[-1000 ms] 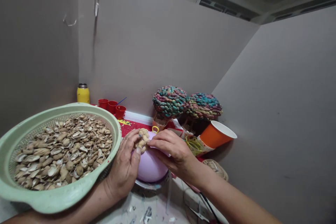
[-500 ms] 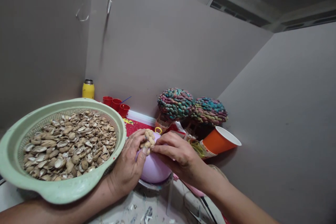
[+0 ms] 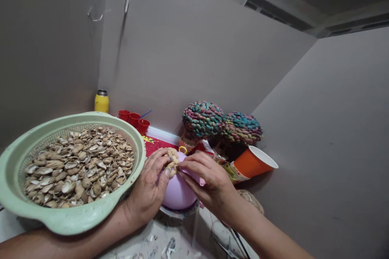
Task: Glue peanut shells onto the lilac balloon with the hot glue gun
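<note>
- Plain grey walls (image 3: 182, 56) rise behind a white, paint-spattered tabletop (image 3: 146, 243) that shows along the bottom of the frame.
- Just below the centre of the frame, a cluster of tan, ridged peanut shells (image 3: 173, 162) lies on top of a smooth, rounded lilac balloon (image 3: 178, 197), between the hands.
- Spread over the cluster's left side, the left hand (image 3: 151, 181) has curved fingers, with its thumb apart from them near the cluster's lower edge.
- At the cluster's right edge, the right hand (image 3: 209, 175) has its fingertips bunched and touching the shells; I cannot tell whether it pinches 1 of them.
- Under the balloon, a round, greyish dish (image 3: 182, 213) shows its near rim; behind the balloon is a small yellow ring (image 3: 182, 149).
- Across the lower left, a pale green plastic colander (image 3: 69, 226) with a perforated wall holds many loose, brown peanut shell halves (image 3: 80, 166), some with pale insides up.
- Right of centre, 2 multicoloured, knobbly domes (image 3: 203, 120) in teal, pink and olive stand side by side, touching.
- Near them, toward the right, an orange paper cup with a white inside (image 3: 252, 162) lies tilted.
- Left of centre, behind the colander, are 3 small red cups (image 3: 134, 119), a thin blue stick (image 3: 146, 113) and a yellow bottle with a metallic neck (image 3: 101, 102).
</note>
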`<state>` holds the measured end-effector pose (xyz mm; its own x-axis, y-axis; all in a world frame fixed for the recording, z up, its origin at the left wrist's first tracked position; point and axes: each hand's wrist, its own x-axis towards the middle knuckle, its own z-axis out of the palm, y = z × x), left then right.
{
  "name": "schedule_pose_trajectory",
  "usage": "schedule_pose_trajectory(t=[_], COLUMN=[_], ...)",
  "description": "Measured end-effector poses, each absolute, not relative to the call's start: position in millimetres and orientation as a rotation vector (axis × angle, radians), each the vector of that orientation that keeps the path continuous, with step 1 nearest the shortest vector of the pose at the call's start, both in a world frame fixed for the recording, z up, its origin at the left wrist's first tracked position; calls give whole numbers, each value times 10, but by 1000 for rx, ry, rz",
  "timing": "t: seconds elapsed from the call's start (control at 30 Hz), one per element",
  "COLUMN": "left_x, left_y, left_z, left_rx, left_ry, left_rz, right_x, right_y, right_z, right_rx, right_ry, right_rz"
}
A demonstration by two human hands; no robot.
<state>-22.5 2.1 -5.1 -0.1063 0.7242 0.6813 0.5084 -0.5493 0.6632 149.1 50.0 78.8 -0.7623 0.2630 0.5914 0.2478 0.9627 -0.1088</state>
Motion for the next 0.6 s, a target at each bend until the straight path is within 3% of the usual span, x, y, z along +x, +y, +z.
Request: schedule_pose_trajectory(t=[0.6], left_x=[-214], left_y=[-12], left_z=[-26], left_rx=[2051], left_ry=[1434], left_rz=[1767], right_x=[1400], right_y=[362], right_z=[614], right_rx=[-282], right_ry=[-2451], right_rz=[-193])
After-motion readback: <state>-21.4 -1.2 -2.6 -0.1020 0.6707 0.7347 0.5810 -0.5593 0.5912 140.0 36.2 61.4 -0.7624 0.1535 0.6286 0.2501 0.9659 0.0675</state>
